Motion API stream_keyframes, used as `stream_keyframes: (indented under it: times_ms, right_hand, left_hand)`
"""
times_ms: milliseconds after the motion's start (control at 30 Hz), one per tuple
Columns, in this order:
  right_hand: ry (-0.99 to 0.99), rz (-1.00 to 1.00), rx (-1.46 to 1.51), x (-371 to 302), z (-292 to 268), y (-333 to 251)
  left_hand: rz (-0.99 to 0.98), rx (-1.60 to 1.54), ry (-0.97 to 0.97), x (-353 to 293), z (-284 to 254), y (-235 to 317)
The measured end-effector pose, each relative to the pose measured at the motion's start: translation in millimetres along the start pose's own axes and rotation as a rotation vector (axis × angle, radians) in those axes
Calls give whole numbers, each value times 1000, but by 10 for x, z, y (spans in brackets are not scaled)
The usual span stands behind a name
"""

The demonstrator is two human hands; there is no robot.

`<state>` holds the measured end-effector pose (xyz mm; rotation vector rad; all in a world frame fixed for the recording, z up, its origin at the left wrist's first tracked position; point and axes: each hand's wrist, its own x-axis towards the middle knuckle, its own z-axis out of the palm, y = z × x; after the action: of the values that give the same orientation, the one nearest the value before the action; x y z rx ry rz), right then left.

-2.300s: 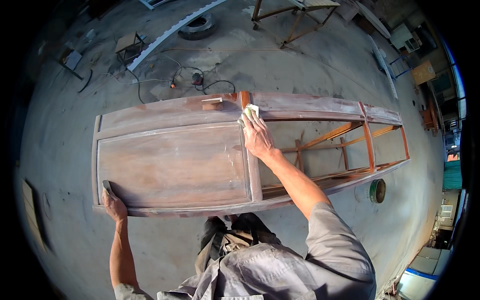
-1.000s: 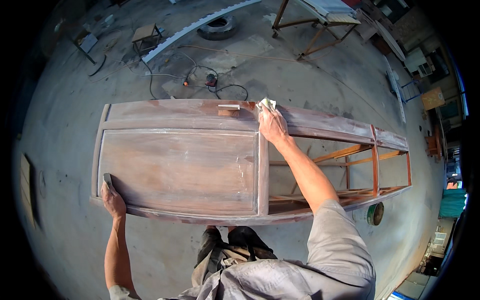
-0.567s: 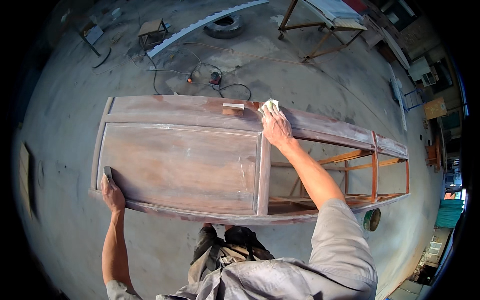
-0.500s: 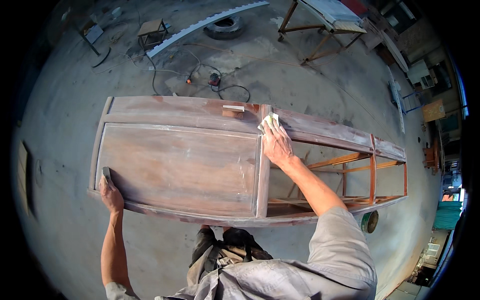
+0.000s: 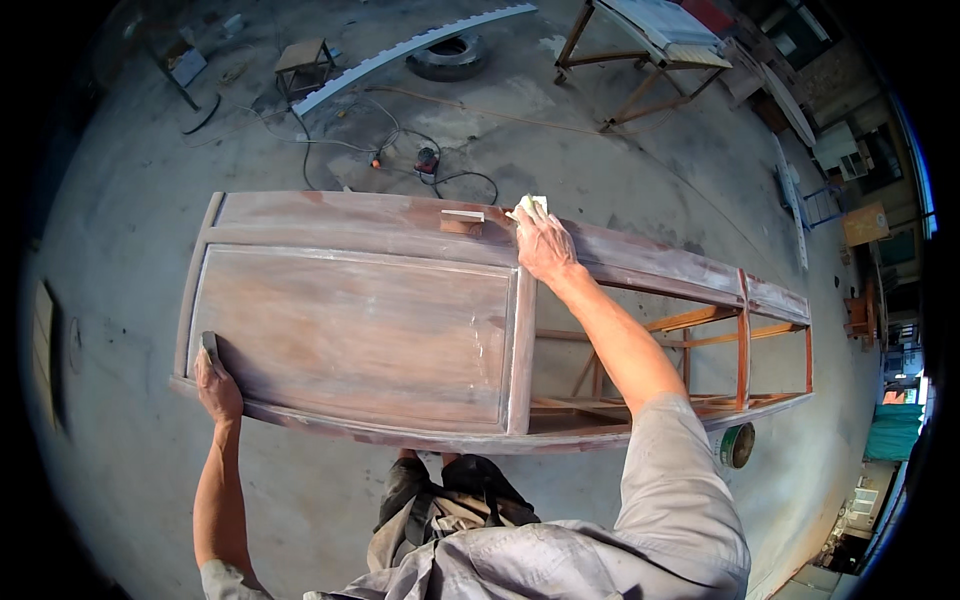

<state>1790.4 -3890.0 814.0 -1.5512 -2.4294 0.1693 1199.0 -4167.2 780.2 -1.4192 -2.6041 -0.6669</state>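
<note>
A long wooden cabinet frame (image 5: 360,340) lies before me, its reddish-brown surface streaked with pale dust. The left part is a closed panel; the right part is an open framework. My right hand (image 5: 545,245) presses a crumpled whitish-yellow piece of sandpaper or cloth (image 5: 533,203) against the top of the upright, at the far edge; which of the two I cannot tell. At the panel's lower left corner, my left hand (image 5: 218,388) grips a dark grey sanding block (image 5: 209,345). A small brown block with a pale top (image 5: 462,222) rests on the far rail.
Beyond the frame, a red-and-black power tool (image 5: 427,160) lies on the floor among looping cables. Further off are a tire (image 5: 447,62), a long white strip (image 5: 400,50), a stool (image 5: 304,58) and a wooden stand (image 5: 650,60). A green can (image 5: 738,446) lies by the frame's right end.
My right hand has slid away from me along the upright to the far edge, still holding the pale piece. The left hand has barely moved and keeps the dark block.
</note>
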Motion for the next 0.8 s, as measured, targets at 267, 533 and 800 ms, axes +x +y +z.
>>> stream_keyframes:
  times_ms: [267, 533, 800]
  right_hand:
    - [66, -170, 121, -696, -134, -144]
    - [-376, -654, 446, -2181, -688, -583]
    - [-277, -387, 370, -2202, -757, -873]
  left_hand:
    - [-41, -57, -6, -33, -62, 91]
    - [15, 10, -12, 11, -22, -105]
    - [103, -20, -27, 161, 113, -278]
